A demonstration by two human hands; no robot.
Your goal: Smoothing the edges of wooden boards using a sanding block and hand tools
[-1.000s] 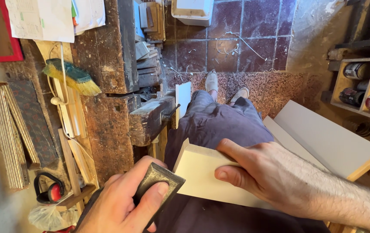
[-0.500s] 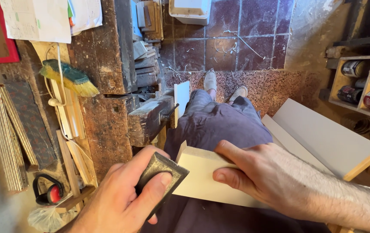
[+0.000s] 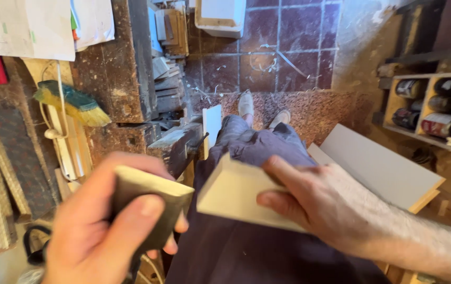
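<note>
Right hand [image 3: 320,205] grips the pale board [image 3: 236,192], long axis slanting down-right; left hand [image 3: 104,221] clutches what looks like a sanding block [image 3: 149,202] just beside its near-left end.

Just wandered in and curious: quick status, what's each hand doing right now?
Left hand grips sanding block, clear of board. Right hand steadies pale board over lap. Nothing between block and board.

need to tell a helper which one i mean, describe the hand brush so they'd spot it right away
Start at the dark, worn wooden workbench on the left of the head view. Against its left side, below the pinned white paper sheets, lies the hand brush. Its teal back and yellow bristles stand out from the pale wood strips beside it.
</note>
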